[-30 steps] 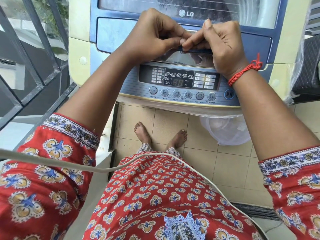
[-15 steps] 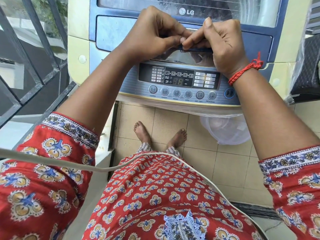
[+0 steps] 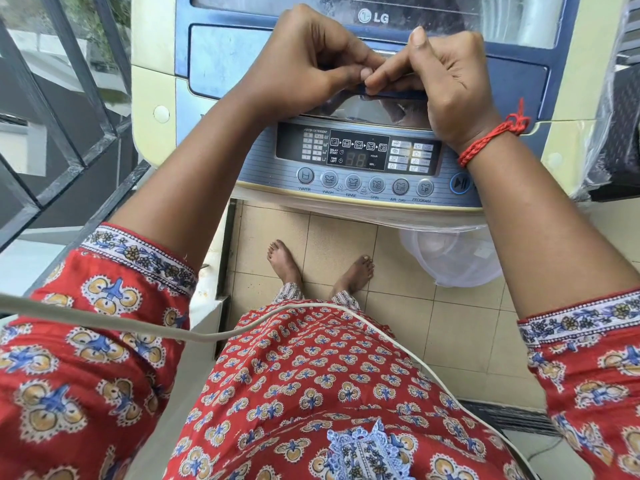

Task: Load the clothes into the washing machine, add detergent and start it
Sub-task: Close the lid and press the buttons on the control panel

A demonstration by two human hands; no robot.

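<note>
We see a red tunic [image 3: 311,393] printed with blue-and-gold floral motifs; short sleeves [image 3: 138,258] edged by a white patterned band; a blue lace panel [image 3: 363,452] at the front; a red braided thread [image 3: 491,142] on our right wrist; bare feet [image 3: 285,261].

Both hands on lid handle [image 3: 394,95], behind control panel [image 3: 358,154].

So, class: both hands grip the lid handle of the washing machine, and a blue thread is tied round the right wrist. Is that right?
Not quite. The head view shows the left hand and right hand both gripping the lid handle of the washing machine, but the thread round the right wrist is red, not blue.
</note>
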